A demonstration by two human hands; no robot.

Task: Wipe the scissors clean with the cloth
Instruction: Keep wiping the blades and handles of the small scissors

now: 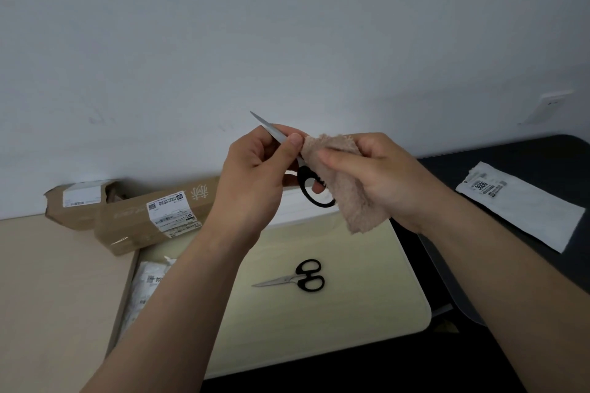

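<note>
The left hand (pixel 252 175) is pinching the scissors (pixel 302 173) by the stiff, sharp blade, tip pointing at 10 o'clock. The right hand (pixel 383 179), fingers (pixel 335 158) curled, is clutching the soft cloth (pixel 351 195) against the pivot

loose scissors (pixel 295 277) on table (pixel 351 313) | box (pixel 143 220) behind-left | envelope (pixel 523 210) far right

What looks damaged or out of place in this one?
The cardboard box by the wall is torn open at its left end, with ragged flaps. Also, the left hand grips the held scissors by the bare blade while the right hand holds the cloth against them. Nothing spilled.
</note>
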